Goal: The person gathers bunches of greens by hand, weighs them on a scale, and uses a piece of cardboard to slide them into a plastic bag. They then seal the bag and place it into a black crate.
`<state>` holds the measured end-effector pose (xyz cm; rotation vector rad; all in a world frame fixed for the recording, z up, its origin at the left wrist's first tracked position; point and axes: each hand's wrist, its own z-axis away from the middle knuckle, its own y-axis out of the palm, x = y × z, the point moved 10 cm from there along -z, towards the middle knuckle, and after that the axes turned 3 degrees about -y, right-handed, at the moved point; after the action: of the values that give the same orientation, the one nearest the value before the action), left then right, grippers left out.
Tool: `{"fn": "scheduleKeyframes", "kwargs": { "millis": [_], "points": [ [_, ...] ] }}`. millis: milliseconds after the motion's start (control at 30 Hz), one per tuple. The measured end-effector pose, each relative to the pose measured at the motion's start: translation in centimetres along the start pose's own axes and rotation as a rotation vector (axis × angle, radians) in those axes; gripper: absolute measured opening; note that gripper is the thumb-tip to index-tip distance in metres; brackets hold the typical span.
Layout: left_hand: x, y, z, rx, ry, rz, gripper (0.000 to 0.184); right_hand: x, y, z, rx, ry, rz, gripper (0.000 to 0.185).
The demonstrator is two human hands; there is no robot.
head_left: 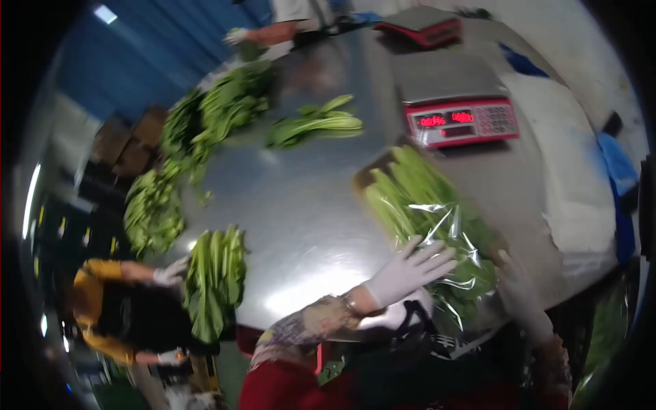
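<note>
A bunch of leafy greens [417, 181] with thick pale stalks lies on the steel table, its leaf end toward me. Clear, shiny plastic wrapping [444, 222] covers its leaves and part of the stalks. My left hand [413, 273], in a white glove, rests on the wrapped greens with its fingers spread. At the right edge of the leaves is my right hand [523, 297], also gloved and slightly blurred. Its visible fingers are stretched out alongside the bunch; whether they touch the plastic I cannot tell. A brown board-like edge [360, 179] shows beside the stalks.
A red scale [459, 123] with lit digits stands beyond the bunch; another scale [424, 31] is farther back. Loose greens [318, 125] lie mid-table, with heaps [236, 99] along the left edge. A co-worker [102, 294] touches greens [215, 280] at left. White sheets [574, 157] lie at right.
</note>
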<state>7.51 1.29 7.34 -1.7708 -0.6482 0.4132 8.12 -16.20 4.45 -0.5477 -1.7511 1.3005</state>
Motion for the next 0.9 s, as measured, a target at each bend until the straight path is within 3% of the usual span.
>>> {"fn": "scheduleKeyframes", "kwargs": {
  "millis": [33,67,100,167,200,267,333,400,467,533,600,633,833,900],
  "points": [
    [0.1,1.9,-0.1,-0.036,-0.026,0.110,0.051,-0.3,0.0,-0.7,0.115,0.075,-0.023,0.034],
    [0.4,3.3,-0.7,-0.085,-0.038,0.221,0.052,2.1,-2.8,-1.7,-0.083,-0.190,0.085,0.021],
    [1.1,2.6,-1.9,-0.139,-0.088,0.277,0.052,0.9,-3.0,-2.3,0.087,-0.134,0.149,0.017],
    [3.0,-1.2,-3.8,-0.319,-0.186,0.382,0.050,-0.9,-7.3,-3.7,0.034,-0.046,0.215,0.019],
    [4.3,-3.6,-4.8,-0.446,-0.236,0.430,0.049,-0.9,-10.4,-4.1,-0.061,-0.036,0.215,0.020],
    [6.3,-11.0,-5.0,-0.717,-0.277,0.533,0.044,4.1,-18.2,-4.8,-0.352,-0.235,0.121,0.021],
    [7.8,-14.3,-4.7,-0.663,-0.413,0.972,0.045,12.0,-24.7,-4.9,-0.569,-0.533,0.031,0.023],
    [8.0,-14.6,-4.1,-0.555,-0.579,1.526,0.057,16.4,-28.6,-5.0,-0.633,-0.703,-0.001,0.025],
    [7.9,-14.2,-4.9,-0.542,-0.483,1.568,0.061,16.0,-29.0,-7.8,-0.475,-0.591,-0.011,0.024],
    [8.2,-11.0,-5.3,-0.363,-0.547,1.570,0.060,13.4,-28.3,-10.6,-0.261,-0.374,-0.009,0.021],
    [8.6,-10.9,-5.8,-0.404,-0.525,1.563,0.056,12.6,-27.3,-12.2,0.000,-0.053,-0.226,0.021],
    [9.0,-10.8,-5.8,-0.394,-0.538,1.573,0.057,12.8,-27.1,-12.6,0.039,-0.020,-0.248,0.022],
    [10.0,-12.2,-7.4,-0.486,-0.517,1.487,0.052,8.2,-29.3,-11.1,-0.098,0.015,-0.280,0.025],
    [11.5,-11.4,-7.7,-0.520,-0.587,1.501,0.036,5.5,-31.2,-10.2,-0.201,0.052,-0.297,0.026]
  ]
}}
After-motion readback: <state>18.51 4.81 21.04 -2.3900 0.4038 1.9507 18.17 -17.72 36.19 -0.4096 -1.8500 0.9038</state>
